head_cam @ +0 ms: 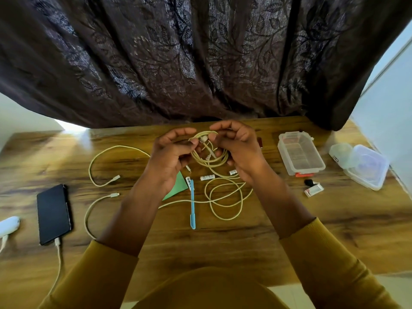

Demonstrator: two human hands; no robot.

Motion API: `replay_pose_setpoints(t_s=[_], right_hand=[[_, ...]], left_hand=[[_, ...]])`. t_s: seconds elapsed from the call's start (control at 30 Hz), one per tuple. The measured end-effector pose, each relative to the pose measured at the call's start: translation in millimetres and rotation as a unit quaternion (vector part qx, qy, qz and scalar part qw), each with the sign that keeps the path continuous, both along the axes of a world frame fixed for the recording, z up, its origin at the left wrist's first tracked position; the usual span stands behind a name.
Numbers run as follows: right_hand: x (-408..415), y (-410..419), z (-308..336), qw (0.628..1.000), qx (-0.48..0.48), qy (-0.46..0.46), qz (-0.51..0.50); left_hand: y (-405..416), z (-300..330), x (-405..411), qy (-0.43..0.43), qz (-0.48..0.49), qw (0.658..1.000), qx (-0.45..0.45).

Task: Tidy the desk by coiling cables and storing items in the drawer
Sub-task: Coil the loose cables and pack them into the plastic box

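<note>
The left hand [172, 152] and the right hand [237, 150] both pinch the small coil [209, 156] held between them above the desk [245, 241], and if either grip loosens the stiff loops may spring open, or the loose tail [225, 197] lying just below the hands may snag the pen [192, 204].

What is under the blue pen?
A cream cable runs under the blue pen on the wooden desk. The pen's top end touches a white battery. What the pen covers beyond that is hidden.
</note>
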State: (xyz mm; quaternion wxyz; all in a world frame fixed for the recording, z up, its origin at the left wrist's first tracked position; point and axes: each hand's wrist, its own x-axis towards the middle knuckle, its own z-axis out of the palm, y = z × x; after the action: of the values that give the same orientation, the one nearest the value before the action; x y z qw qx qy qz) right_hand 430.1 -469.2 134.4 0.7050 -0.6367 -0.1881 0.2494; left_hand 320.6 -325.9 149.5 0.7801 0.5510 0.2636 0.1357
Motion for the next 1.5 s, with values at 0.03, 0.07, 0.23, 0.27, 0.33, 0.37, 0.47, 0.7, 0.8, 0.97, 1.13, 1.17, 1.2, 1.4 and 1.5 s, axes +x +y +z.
replay_pose_setpoints(t_s=[0.03, 0.07, 0.23, 0.27, 0.33, 0.37, 0.47, 0.7, 0.8, 0.97, 1.13, 1.17, 1.2, 1.4, 1.5], right_hand=[[-0.5, -0.2, -0.2, 1.0, 0.005, 0.003, 0.002], [-1.0, -0.3, -0.7, 1.0, 0.008, 0.002, 0.004], [-2.2, -0.8, -5.9, 1.0, 0.011, 0.004, 0.007], [-2.0, -1.2, -6.6, 1.0, 0.009, 0.007, 0.011], [-1.2, -2.2, -7.8, 0.999, 0.012, 0.025, 0.024], [-1.0, -2.7, -8.3, 0.999, 0.014, 0.038, 0.03], [-0.7, -3.4, -11.7, 0.998, 0.0, 0.054, 0.024], [-0.9, -0.5, -16.0, 1.0, -0.017, 0.017, 0.007], [-1.0, -0.2, -17.2, 1.0, -0.016, 0.008, -0.002], [1.2, -0.4, -24.1, 1.0, -0.003, 0.018, -0.014], [1.8, -1.2, -26.2, 1.0, -0.012, -0.002, -0.02], [2.3, -0.9, -27.0, 1.0, -0.013, -0.01, -0.025], [2.9, -0.9, -27.3, 0.999, -0.015, -0.02, -0.029], [1.2, 0.1, -26.3, 0.997, -0.017, -0.076, -0.022], [2.4, 0.7, -25.1, 0.997, -0.011, -0.073, -0.026]], left_hand=[[0.3, 0.8, -0.2, 0.0, -0.005, 1.0, -0.014], [0.4, 1.2, -0.4, 0.001, -0.011, 1.0, -0.028], [-0.4, 0.2, -3.0, 0.003, -0.038, 0.996, -0.08], [-0.2, -0.9, -3.1, 0.005, -0.041, 0.996, -0.077], [0.4, -2.4, -3.7, 0.016, -0.041, 0.997, -0.06], [0.5, -3.0, -3.9, 0.024, -0.04, 0.998, -0.043], [0.5, -2.6, -4.1, 0.051, -0.031, 0.998, 0.029], [-1.7, 3.5, -1.0, 0.078, -0.018, 0.995, 0.064], [-0.5, 3.6, 1.0, 0.069, -0.016, 0.997, -0.032], [2.8, 0.1, 0.0, 0.04, -0.047, 0.99, -0.124], [0.2, -1.4, -4.1, 0.021, -0.072, 0.994, -0.077], [-0.9, -2.3, -4.4, 0.025, -0.068, 0.997, -0.035], [-2.2, -3.1, -4.5, 0.032, -0.057, 0.998, 0.019], [-1.6, -7.1, -3.2, 0.049, -0.003, 0.973, 0.225], [-1.1, -6.6, -2.5, 0.06, -0.026, 0.975, 0.213]])
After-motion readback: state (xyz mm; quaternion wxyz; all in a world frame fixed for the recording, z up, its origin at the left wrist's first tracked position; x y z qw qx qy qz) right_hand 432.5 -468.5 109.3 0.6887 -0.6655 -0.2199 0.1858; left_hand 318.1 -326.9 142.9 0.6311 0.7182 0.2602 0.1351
